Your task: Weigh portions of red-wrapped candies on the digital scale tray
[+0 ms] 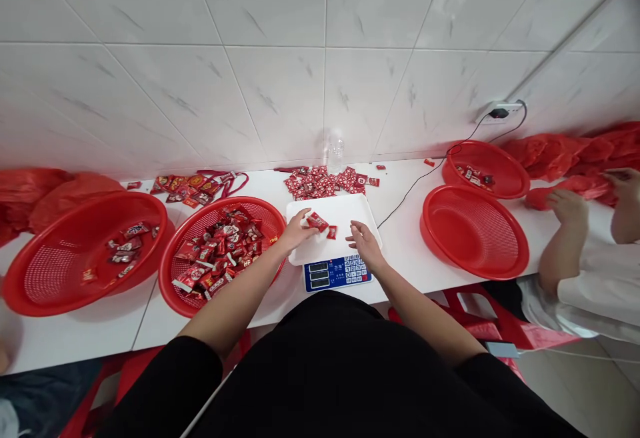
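Note:
A white electronic scale (345, 211) with a blue keypad sits in front of me on the white counter. My left hand (296, 230) rests on its tray, fingers pinched on a red candy packet (317, 222). Another small red packet (331, 232) lies loose on the tray. Over the tray's right side hovers my right hand (364, 241), its fingers slightly spread and holding nothing. A red mesh basket (185, 231) full of red candies stands just left of the scale.
A second red basket (60, 238) with a few candies is far left. An empty red basket (475, 231) and another (487, 168) stand to the right. Loose candies (325, 181) pile behind the scale by a clear bottle (335, 150). Another person's hands (567, 208) work with red bags at right.

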`<state>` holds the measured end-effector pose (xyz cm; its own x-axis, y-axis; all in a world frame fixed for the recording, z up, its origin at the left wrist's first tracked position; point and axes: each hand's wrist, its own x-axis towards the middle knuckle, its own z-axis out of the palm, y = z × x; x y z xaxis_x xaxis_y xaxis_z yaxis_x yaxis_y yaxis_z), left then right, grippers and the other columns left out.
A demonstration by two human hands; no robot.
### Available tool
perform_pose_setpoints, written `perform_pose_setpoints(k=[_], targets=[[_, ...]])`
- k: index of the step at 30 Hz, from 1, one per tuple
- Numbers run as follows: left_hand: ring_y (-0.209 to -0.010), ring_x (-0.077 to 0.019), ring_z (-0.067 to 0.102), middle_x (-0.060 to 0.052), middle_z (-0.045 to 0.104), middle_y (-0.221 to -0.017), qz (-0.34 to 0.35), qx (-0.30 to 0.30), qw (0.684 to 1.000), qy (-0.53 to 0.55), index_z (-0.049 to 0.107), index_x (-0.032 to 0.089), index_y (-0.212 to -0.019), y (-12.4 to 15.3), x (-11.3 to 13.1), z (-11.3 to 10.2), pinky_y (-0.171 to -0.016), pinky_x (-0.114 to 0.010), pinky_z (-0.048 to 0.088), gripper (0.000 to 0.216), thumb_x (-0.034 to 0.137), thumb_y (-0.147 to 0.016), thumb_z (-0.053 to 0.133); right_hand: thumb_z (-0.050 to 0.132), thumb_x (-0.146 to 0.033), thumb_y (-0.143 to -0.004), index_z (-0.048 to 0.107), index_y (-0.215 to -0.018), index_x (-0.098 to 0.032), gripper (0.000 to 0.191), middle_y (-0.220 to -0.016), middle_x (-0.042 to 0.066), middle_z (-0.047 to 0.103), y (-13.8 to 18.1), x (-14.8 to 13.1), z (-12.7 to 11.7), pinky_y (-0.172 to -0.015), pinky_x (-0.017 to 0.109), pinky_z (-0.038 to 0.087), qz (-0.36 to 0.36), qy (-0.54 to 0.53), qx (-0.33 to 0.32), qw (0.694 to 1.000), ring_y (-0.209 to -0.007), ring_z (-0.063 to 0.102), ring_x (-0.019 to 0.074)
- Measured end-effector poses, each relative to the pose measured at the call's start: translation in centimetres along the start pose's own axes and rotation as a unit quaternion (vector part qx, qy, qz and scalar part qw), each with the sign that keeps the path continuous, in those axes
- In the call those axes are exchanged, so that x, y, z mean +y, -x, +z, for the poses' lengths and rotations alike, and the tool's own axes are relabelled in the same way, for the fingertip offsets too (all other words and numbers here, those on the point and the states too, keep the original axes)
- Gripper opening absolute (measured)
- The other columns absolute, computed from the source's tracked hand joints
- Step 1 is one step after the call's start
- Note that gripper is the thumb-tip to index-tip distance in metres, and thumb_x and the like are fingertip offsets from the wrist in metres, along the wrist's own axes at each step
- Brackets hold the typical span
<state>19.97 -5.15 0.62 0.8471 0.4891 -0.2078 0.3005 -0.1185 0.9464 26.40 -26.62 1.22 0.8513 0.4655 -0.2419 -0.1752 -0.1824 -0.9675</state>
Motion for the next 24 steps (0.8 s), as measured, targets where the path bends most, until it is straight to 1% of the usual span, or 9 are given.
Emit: perform_pose_setpoints(k=[2,5,7,9,11,13,16,19,24], targets=[[-0.087,-0.0192,0.060,-0.009,0.060,-0.115,0.020,0.066,0.997,-0.043,0.060,0.020,-0.112,-0.1,-0.8,-1.7,-0.081,-0.034,0.048,0.047,0.023,-0.065,0.068,0.045,-0.055,-0.084,0.050,-0.125,-0.024,0.051,-0.126,0.009,0.053,-0.1,0.3,-0.3,-0.073,0.030,0.052,0.006,0.001,0.007,1.000,-0.091,0.062,0.0171],[-0.101,-0.0241,0.057,-0.011,0.061,-0.112,0.027,0.169,0.967,-0.190,0.062,0.017,-0.103,0.2,-3.5,-5.7,-0.093,-0.038,0.042,0.030,0.023,-0.073,0.057,0.047,-0.055,-0.083,0.051,-0.124,-0.025,0.052,-0.127,0.008,0.052,-0.1,0.8,-0.9,-0.073,0.031,0.053,0.018,0.006,0.018,1.000,-0.091,0.062,0.0173],[-0.109,-0.0285,0.053,-0.014,0.059,-0.116,-0.030,0.141,0.944,-0.297,0.061,0.016,-0.106,0.9,-6.1,-8.2,-0.095,-0.041,0.040,0.035,0.024,-0.071,0.058,0.047,-0.055,-0.082,0.051,-0.124,-0.025,0.052,-0.127,0.008,0.052,-0.1,1.1,-1.1,-0.072,0.031,0.053,0.024,0.010,0.024,0.999,-0.091,0.063,0.0176],[-0.116,-0.0344,0.049,-0.017,0.054,-0.124,-0.093,0.059,0.918,-0.380,0.060,0.017,-0.109,1.8,-8.4,-10.0,-0.095,-0.044,0.039,0.046,0.028,-0.064,0.066,0.048,-0.055,-0.082,0.052,-0.125,-0.025,0.052,-0.128,0.008,0.052,-0.2,1.2,-1.2,-0.072,0.031,0.053,0.028,0.015,0.027,0.999,-0.091,0.063,0.0178],[-0.123,-0.0395,0.042,-0.018,0.043,-0.138,-0.125,-0.003,0.888,-0.442,0.058,0.020,-0.114,2.7,-10.2,-10.8,-0.094,-0.049,0.038,0.057,0.034,-0.060,0.071,0.048,-0.055,-0.082,0.051,-0.125,-0.025,0.052,-0.128,0.008,0.052,-0.3,1.1,-1.2,-0.072,0.031,0.053,0.027,0.019,0.028,0.999,-0.091,0.063,0.0178],[-0.127,-0.0425,0.036,-0.016,0.030,-0.147,-0.128,-0.025,0.862,-0.489,0.054,0.024,-0.122,3.4,-11.1,-10.9,-0.093,-0.053,0.037,0.064,0.039,-0.061,0.070,0.047,-0.055,-0.083,0.051,-0.125,-0.024,0.053,-0.129,0.008,0.052,-0.4,0.9,-1.0,-0.073,0.031,0.053,0.024,0.021,0.026,0.999,-0.091,0.062,0.0176],[-0.121,-0.0415,0.041,-0.017,0.036,-0.143,-0.109,-0.019,0.841,-0.530,0.052,0.025,-0.126,3.6,-11.3,-10.7,-0.088,-0.051,0.040,0.058,0.038,-0.070,0.062,0.047,-0.055,-0.083,0.051,-0.125,-0.024,0.052,-0.128,0.008,0.052,-0.6,0.5,-0.7,-0.073,0.030,0.053,0.022,0.020,0.022,0.999,-0.091,0.062,0.0170],[-0.107,-0.0354,0.053,-0.018,0.055,-0.118,-0.070,-0.007,0.837,-0.542,0.063,0.019,-0.106,3.0,-11.1,-11.0,-0.085,-0.044,0.043,0.032,0.028,-0.077,0.052,0.047,-0.054,-0.083,0.052,-0.124,-0.025,0.051,-0.127,0.008,0.052,-0.7,0.4,-0.5,-0.074,0.031,0.053,0.020,0.016,0.021,0.999,-0.092,0.062,0.0172],[-0.092,-0.0283,0.059,-0.014,0.063,-0.100,-0.033,0.099,0.874,-0.475,0.065,0.017,-0.092,1.7,-9.9,-12.6,-0.085,-0.038,0.044,0.025,0.015,-0.077,0.046,0.048,-0.054,-0.083,0.051,-0.124,-0.025,0.051,-0.126,0.008,0.052,-0.7,0.4,-0.6,-0.074,0.032,0.053,0.020,0.015,0.022,0.999,-0.091,0.062,0.0173]])
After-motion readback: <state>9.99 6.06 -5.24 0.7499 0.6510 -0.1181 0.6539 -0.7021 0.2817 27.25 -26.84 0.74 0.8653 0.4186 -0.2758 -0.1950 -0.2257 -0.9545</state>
